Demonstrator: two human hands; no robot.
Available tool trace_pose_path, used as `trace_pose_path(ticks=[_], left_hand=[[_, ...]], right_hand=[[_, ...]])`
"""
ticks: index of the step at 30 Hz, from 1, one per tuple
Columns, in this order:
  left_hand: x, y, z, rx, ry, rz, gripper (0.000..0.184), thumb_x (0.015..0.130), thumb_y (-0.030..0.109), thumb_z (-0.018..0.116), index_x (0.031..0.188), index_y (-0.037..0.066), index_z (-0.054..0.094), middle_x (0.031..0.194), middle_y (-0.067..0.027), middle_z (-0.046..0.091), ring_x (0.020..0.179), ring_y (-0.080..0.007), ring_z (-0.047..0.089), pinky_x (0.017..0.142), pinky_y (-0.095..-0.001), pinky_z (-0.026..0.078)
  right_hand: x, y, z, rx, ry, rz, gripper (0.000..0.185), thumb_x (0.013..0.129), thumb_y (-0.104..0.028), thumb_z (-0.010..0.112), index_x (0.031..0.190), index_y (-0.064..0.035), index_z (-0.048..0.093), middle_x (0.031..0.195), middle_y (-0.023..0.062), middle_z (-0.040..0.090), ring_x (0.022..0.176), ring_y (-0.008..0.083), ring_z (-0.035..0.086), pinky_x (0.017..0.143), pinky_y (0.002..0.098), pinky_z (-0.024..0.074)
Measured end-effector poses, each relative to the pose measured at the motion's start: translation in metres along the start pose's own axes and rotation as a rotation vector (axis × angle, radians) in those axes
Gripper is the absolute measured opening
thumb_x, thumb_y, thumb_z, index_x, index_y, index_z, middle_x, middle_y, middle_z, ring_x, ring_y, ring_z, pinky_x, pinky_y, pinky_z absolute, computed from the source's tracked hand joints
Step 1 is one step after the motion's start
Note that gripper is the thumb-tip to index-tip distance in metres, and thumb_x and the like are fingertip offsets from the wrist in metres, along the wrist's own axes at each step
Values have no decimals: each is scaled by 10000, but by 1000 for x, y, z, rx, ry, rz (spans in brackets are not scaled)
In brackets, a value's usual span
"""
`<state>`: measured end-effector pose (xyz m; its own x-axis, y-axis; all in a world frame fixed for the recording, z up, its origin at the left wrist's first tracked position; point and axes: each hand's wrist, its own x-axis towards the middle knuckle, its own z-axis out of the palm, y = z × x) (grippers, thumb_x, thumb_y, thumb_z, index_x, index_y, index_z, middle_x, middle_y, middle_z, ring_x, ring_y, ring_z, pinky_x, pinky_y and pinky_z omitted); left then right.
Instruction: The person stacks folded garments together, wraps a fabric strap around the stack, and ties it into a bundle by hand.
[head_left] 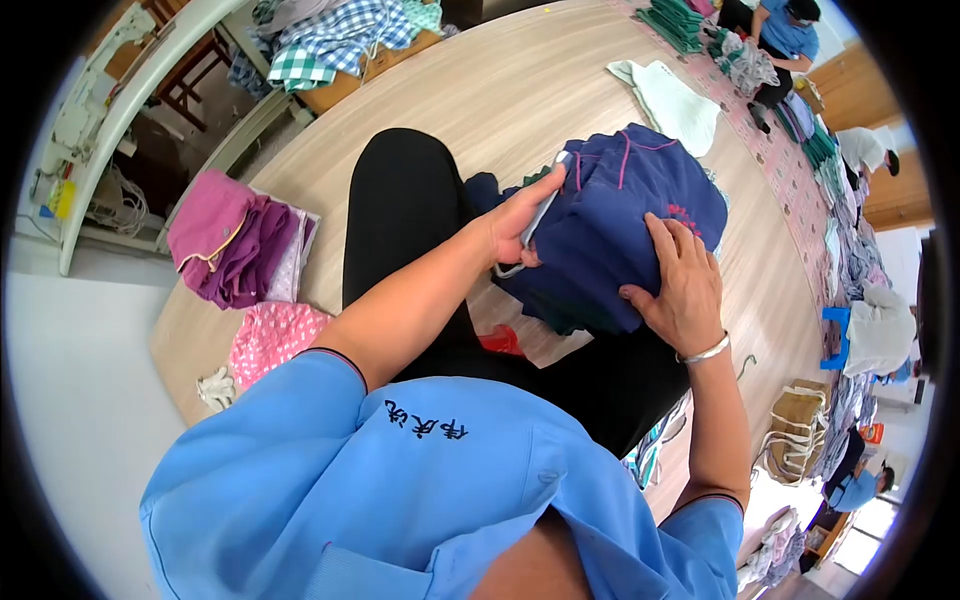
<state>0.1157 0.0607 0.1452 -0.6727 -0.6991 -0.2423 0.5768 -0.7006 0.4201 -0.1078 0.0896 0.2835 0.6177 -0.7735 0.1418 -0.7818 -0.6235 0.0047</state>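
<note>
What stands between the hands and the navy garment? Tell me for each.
Right hand: nothing visible; its fingers rest directly on the navy garment. Left hand: a thin pale-grey item shows between its palm and the garment's side; I cannot tell what it is.

Garment workshop (co-workers (782, 34) about): folded clothes (222, 235), heaped checked cloth (340, 42).

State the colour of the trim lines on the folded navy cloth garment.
The trim lines are pink; the head view shows them best.

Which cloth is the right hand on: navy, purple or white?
The navy cloth, with pink lines: the right hand rests on it. The purple cloth and white cloth lie away from it.
</note>
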Motion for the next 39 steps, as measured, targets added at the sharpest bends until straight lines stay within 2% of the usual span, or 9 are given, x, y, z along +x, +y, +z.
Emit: trace_pose_path(ticks=[1,10,27,29,32,33,34,37,39], left_hand=[[-1,-1,3,44,76,8,699,789,761,387,933,130,649,671,5,623,395,-66,479,282,-190,239],[-12,7,36,113,107,53,829,659,908,245,930,230,636,620,49,580,401,-55,446,331,-189,207],[-9,-1,8,92,162,-36,927,563,960,132,785,200,615,500,45,444,357,-79,295,346,-193,142],[-1,-4,-25,30,-394,-100,979,573,960,173,973,198,638,725,-27,614,535,-134,524,424,-240,353],[-27,-1,31,310,433,16,1050,602,946,227,1227,166,550,1149,-114,599,997,-224,583,738,-385,477],[-17,-6,12,210,357,-1,854,585,943,322,870,212,659,672,3,612,514,-109,507,435,-241,313],[-16,-3,10,205,364,-8,854,585,943,322,870,212,659,672,3,612,514,-109,507,435,-241,313],[-13,3,10,215,150,4,804,728,696,572,1243,79,531,1230,-116,564,1118,-216,543,885,-379,449],[-13,5,19,248,185,-8,654,754,556,610,1174,56,568,1153,-111,602,1030,-204,586,825,-346,480]], right_hand=[[4,-2,3,-6,18,-1,739,586,-149,747,1256,-39,456,1149,152,529,1012,323,544,829,405,463],[66,32,-44,105,131,42,401,611,-92,564,1002,-6,592,687,191,620,655,385,605,656,432,492],[36,-13,-32,-124,264,88,447,651,-57,566,1096,-25,551,942,140,582,849,322,590,700,399,506],[30,-28,-6,-262,217,-45,432,650,-75,602,1075,-31,536,875,110,545,803,296,569,643,391,515],[13,-54,19,-163,18,-92,437,612,-78,625,1039,-45,541,887,80,514,820,258,553,641,368,509],[13,-53,13,-130,53,-88,448,598,-85,633,1036,-48,543,892,74,510,838,253,548,663,353,507],[14,-48,5,-91,37,-83,491,593,-93,638,1071,-37,544,921,84,522,858,266,551,686,361,507],[11,-38,-17,-51,-56,-124,519,665,-151,675,1149,-15,546,1042,91,559,901,242,571,723,333,502],[8,-10,-16,373,-57,46,508,701,-215,696,1141,-6,552,1033,86,565,859,202,569,716,315,492]])
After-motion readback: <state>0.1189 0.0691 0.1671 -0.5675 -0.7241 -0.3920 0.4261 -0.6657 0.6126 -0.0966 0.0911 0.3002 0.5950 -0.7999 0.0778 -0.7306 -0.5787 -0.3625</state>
